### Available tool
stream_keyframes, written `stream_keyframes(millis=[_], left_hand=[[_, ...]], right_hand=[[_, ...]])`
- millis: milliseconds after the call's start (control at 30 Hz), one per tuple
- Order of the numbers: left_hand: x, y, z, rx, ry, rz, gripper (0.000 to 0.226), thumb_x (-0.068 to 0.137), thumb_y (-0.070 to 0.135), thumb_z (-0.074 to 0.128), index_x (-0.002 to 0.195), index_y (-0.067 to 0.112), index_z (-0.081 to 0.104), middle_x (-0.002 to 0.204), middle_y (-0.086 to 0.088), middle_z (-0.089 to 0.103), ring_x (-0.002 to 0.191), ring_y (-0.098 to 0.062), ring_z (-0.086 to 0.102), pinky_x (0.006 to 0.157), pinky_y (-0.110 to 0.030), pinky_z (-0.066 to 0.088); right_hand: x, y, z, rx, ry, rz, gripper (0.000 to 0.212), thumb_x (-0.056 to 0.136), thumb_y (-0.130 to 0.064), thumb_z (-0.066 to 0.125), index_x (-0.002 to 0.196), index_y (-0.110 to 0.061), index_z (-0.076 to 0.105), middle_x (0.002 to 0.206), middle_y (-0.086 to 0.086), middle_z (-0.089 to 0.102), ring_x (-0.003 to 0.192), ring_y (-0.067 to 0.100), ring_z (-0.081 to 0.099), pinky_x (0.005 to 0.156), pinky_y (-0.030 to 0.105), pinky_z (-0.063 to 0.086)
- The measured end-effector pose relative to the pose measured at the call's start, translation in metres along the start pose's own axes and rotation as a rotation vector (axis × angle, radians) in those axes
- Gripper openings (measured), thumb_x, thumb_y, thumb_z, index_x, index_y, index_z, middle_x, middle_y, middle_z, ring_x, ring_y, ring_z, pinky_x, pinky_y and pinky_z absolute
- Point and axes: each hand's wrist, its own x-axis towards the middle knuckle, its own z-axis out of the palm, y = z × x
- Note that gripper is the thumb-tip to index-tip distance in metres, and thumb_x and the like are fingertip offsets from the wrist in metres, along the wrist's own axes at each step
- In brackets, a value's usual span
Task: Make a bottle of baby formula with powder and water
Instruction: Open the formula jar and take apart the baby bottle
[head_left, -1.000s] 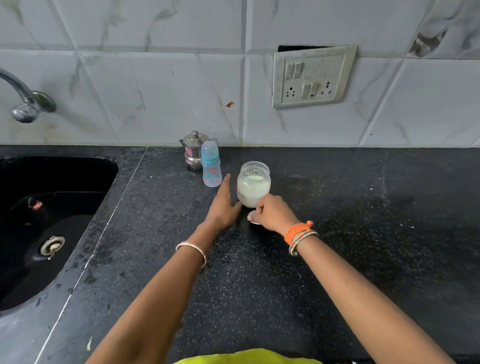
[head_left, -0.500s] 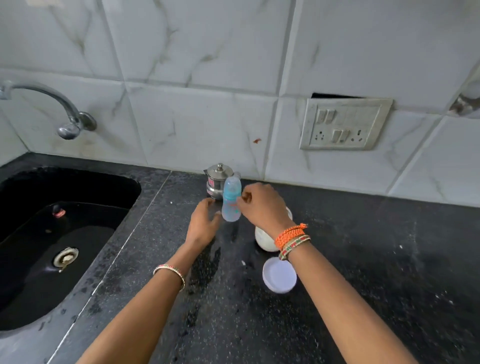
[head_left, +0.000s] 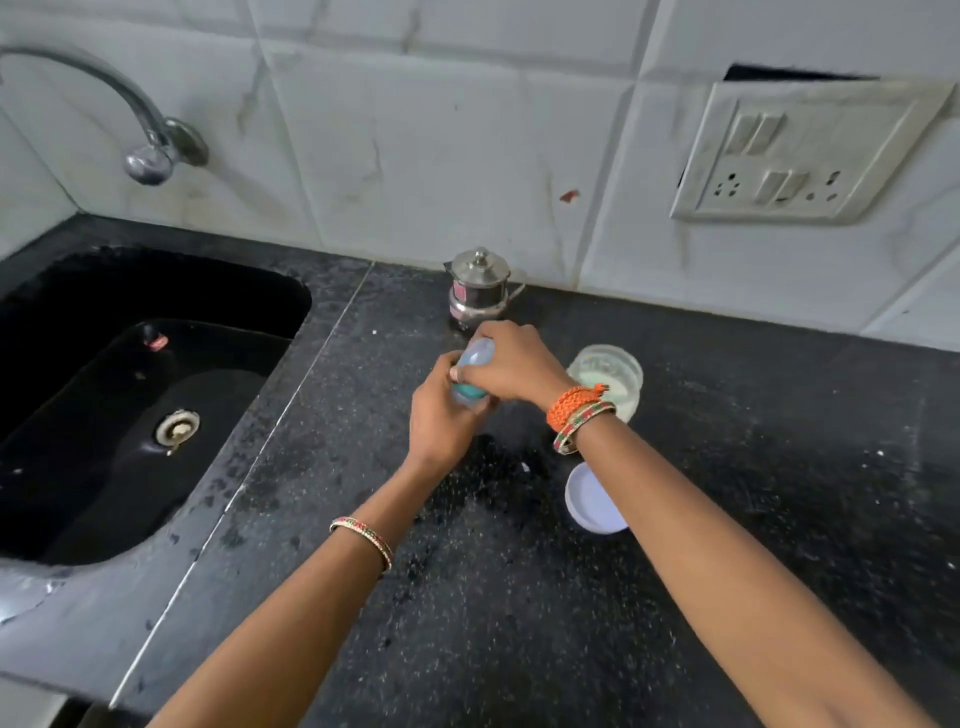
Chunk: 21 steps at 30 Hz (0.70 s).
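Gripping the bottle (head_left: 470, 376) above the counter (head_left: 727, 519), the left hand (head_left: 441, 415) clasps its body while the right hand (head_left: 511, 364) grasps its cap. The jar (head_left: 610, 371) of powder stands open, lid (head_left: 592, 496) set aside. Uncapping, filling and mixing appear to remain.

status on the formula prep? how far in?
Early. Done: powder jar stands open, its white lid lying on the counter. In hand: both hands on the baby bottle, left hand around the body, right hand over the cap, probably unscrewing. Left: powder in, water, close, shake.
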Motion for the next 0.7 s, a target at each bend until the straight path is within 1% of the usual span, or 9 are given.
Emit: stream_keyframes(millis=[67, 133, 200, 300, 400, 500, 600, 633, 700], left_hand=[[-0.02, -0.001, 0.005, 0.045, 0.063, -0.011, 0.045, 0.068, 0.031, 0.075, 0.108, 0.024, 0.055, 0.096, 0.003, 0.068, 0.083, -0.015, 0.066, 0.069, -0.043, 0.056], [-0.036, 0.0, 0.008, 0.067, 0.114, -0.008, 0.038, 0.07, 0.025, 0.074, 0.101, 0.021, 0.054, 0.095, 0.002, 0.066, 0.084, -0.016, 0.064, 0.07, -0.043, 0.055], [-0.042, 0.0, 0.006, 0.025, 0.12, -0.047, 0.033, 0.066, 0.024, 0.072, 0.093, 0.019, 0.054, 0.087, 0.001, 0.065, 0.076, -0.016, 0.062, 0.066, -0.045, 0.054], [-0.044, -0.005, -0.01, -0.12, -0.046, -0.054, 0.031, 0.06, 0.022, 0.07, 0.088, 0.017, 0.056, 0.078, 0.001, 0.064, 0.067, -0.009, 0.059, 0.059, -0.036, 0.052], [-0.048, -0.007, -0.022, -0.249, -0.17, -0.028, 0.028, 0.066, 0.004, 0.069, 0.086, 0.02, 0.057, 0.078, 0.001, 0.063, 0.064, 0.002, 0.06, 0.06, -0.018, 0.05], [-0.055, -0.006, -0.03, -0.251, -0.222, -0.094, 0.028, 0.075, -0.003, 0.071, 0.091, 0.017, 0.06, 0.084, 0.001, 0.066, 0.07, 0.003, 0.063, 0.066, -0.016, 0.051], [-0.051, -0.011, -0.047, -0.247, -0.419, -0.186, 0.029, 0.076, 0.005, 0.073, 0.101, 0.014, 0.061, 0.091, 0.002, 0.067, 0.08, -0.003, 0.065, 0.073, -0.018, 0.051], [-0.048, -0.012, -0.052, -0.24, -0.475, -0.2, 0.033, 0.074, 0.008, 0.075, 0.102, 0.015, 0.06, 0.093, 0.002, 0.066, 0.083, -0.006, 0.064, 0.077, -0.02, 0.051], [-0.045, -0.014, -0.053, -0.227, -0.488, -0.203, 0.036, 0.073, 0.008, 0.075, 0.103, 0.016, 0.058, 0.095, 0.001, 0.063, 0.086, -0.009, 0.061, 0.081, -0.023, 0.051]], right_hand=[[-0.014, 0.001, 0.0, 0.057, -0.041, -0.011, 0.035, 0.07, -0.032, 0.078, 0.098, -0.014, 0.066, 0.097, 0.006, 0.067, 0.084, 0.02, 0.063, 0.06, 0.026, 0.05], [-0.027, -0.002, -0.001, 0.027, -0.057, -0.036, 0.038, 0.07, -0.028, 0.08, 0.102, -0.014, 0.065, 0.099, 0.005, 0.064, 0.084, 0.018, 0.06, 0.057, 0.021, 0.046], [-0.035, -0.009, 0.001, -0.058, -0.056, -0.066, 0.043, 0.069, -0.025, 0.08, 0.105, -0.013, 0.062, 0.1, 0.005, 0.06, 0.086, 0.019, 0.057, 0.059, 0.021, 0.042], [-0.047, -0.019, 0.008, -0.165, -0.099, -0.208, 0.035, 0.066, -0.011, 0.075, 0.097, -0.016, 0.062, 0.101, 0.007, 0.063, 0.089, 0.02, 0.057, 0.062, 0.025, 0.044], [-0.055, -0.03, 0.008, -0.292, -0.209, -0.376, 0.034, 0.063, -0.002, 0.069, 0.091, -0.018, 0.061, 0.092, 0.004, 0.064, 0.085, 0.019, 0.057, 0.061, 0.028, 0.044], [-0.06, -0.036, 0.004, -0.313, -0.285, -0.446, 0.041, 0.056, 0.005, 0.068, 0.091, -0.015, 0.064, 0.089, 0.002, 0.066, 0.08, 0.018, 0.057, 0.06, 0.03, 0.047], [-0.061, -0.044, -0.01, -0.111, -0.369, -0.532, 0.032, 0.063, 0.008, 0.066, 0.087, -0.012, 0.067, 0.095, 0.001, 0.07, 0.09, 0.016, 0.064, 0.08, 0.035, 0.053], [-0.059, -0.046, -0.018, -0.059, -0.388, -0.547, 0.032, 0.065, 0.008, 0.068, 0.09, -0.011, 0.066, 0.098, -0.001, 0.069, 0.094, 0.014, 0.064, 0.085, 0.029, 0.052], [-0.052, -0.048, -0.032, -0.069, -0.376, -0.535, 0.04, 0.067, 0.002, 0.074, 0.102, -0.012, 0.062, 0.104, -0.006, 0.063, 0.098, 0.009, 0.058, 0.083, 0.018, 0.044]])
